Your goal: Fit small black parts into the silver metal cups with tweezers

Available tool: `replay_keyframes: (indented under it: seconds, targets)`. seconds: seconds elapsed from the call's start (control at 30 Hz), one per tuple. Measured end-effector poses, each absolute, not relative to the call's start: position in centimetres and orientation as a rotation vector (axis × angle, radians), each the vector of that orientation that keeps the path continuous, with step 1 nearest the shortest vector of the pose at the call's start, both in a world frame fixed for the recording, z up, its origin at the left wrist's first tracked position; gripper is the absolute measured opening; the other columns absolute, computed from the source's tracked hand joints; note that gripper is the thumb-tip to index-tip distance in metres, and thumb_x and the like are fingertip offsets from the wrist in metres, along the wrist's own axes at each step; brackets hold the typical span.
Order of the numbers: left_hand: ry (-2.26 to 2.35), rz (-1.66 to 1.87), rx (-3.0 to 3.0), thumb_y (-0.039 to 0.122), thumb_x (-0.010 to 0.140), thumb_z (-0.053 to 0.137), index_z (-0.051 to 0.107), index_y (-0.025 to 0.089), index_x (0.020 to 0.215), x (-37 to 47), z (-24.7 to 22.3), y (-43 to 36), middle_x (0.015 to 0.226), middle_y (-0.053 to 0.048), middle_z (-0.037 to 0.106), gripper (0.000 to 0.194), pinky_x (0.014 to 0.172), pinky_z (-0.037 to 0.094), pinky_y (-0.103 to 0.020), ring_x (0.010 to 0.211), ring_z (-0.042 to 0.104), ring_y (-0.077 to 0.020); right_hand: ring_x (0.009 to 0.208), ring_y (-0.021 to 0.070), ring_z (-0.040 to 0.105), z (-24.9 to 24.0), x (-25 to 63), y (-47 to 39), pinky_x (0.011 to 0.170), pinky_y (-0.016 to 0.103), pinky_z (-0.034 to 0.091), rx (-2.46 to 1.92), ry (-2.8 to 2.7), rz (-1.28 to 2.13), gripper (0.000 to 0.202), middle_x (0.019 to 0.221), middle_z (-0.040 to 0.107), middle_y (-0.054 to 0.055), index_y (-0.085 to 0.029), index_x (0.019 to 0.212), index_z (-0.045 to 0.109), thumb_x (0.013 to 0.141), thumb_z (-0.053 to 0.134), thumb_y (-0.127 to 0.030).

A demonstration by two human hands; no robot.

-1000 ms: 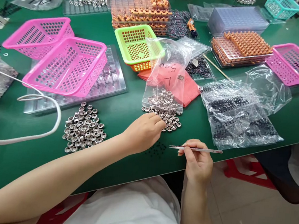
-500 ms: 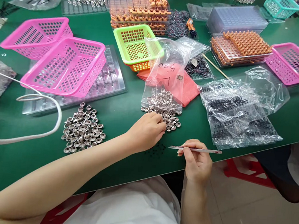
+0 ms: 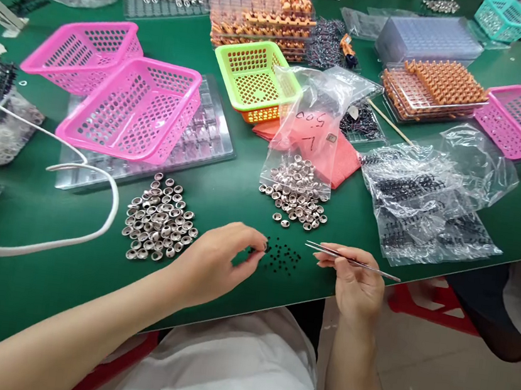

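Observation:
My left hand [image 3: 220, 260] is closed in a pinch, thumb and forefinger meeting beside a scatter of tiny black pieces [image 3: 284, 258] on the table. Whatever sits between those fingertips is too small to make out. In my right hand [image 3: 360, 283] is a pair of metal tweezers [image 3: 381, 273], their tips pointing left above the black pieces. Just beyond lie small silver cup-shaped parts [image 3: 301, 209], spilling from a clear plastic bag [image 3: 322, 101] with handwriting on it. Another heap of silver cups [image 3: 157, 223] lies left of my left hand.
Pink baskets [image 3: 127, 141] rest partly on a clear tray [image 3: 219, 145] at the left. A green basket [image 3: 234, 100] and a red cloth [image 3: 345, 161] are farther back. Plastic bags of black parts [image 3: 439, 210] lie at right. A white cable [image 3: 114, 202] curves across the left side.
My left hand has drawn back from the silver cups toward me and left, uncovering the black pieces. The tweezers have tilted, tips higher than the rear end. The view has shifted slightly.

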State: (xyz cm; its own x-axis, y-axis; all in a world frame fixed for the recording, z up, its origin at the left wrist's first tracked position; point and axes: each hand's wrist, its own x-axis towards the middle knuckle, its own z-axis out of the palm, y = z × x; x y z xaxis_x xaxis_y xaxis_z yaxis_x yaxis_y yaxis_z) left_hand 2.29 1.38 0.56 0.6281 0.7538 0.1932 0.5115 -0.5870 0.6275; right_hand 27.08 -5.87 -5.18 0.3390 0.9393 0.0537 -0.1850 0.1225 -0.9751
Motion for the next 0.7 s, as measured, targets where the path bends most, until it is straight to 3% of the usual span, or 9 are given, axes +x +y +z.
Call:
replay_keyframes:
  seconds: [0.13,0.47,0.7]
  targets:
    - [1.189,0.574,2.126,0.019,0.09,0.062,0.068,0.017,0.104,-0.6,-0.4,-0.1,0.086,-0.002,0.075,0.016,0.072,0.059,-0.025,0.073,0.071,-0.0135,0.078,0.0231,0.078,-4.8,26.4,-5.9,0.062,0.035,0.064,-1.221,-0.845,0.945,0.014,0.098,0.078,0.006,-0.022,0.1,0.068,0.09,0.071,-0.03]
    - [1.071,0.7,1.673,0.022,0.09,0.062,0.073,0.016,0.101,-1.2,-2.7,0.5,0.082,-0.002,0.077,0.017,0.064,0.057,-0.021,0.069,0.07,-0.0128,0.067,0.0199,0.077,-3.9,22.8,-6.0,0.057,0.029,0.064,-1.349,-0.933,0.93,0.014,0.088,0.079,0.005,-0.02,0.095,0.07,0.085,0.077,-0.026]
    - [1.073,0.699,1.703,0.025,0.095,0.057,0.072,0.015,0.109,-2.0,-2.1,0.5,0.088,-0.004,0.075,0.022,0.071,0.057,-0.022,0.075,0.07,-0.0143,0.084,0.0174,0.074,-4.3,21.6,-7.0,0.075,0.031,0.064,-1.546,-1.098,0.666,0.014,0.094,0.075,0.003,-0.023,0.098,0.072,0.086,0.075,-0.019]
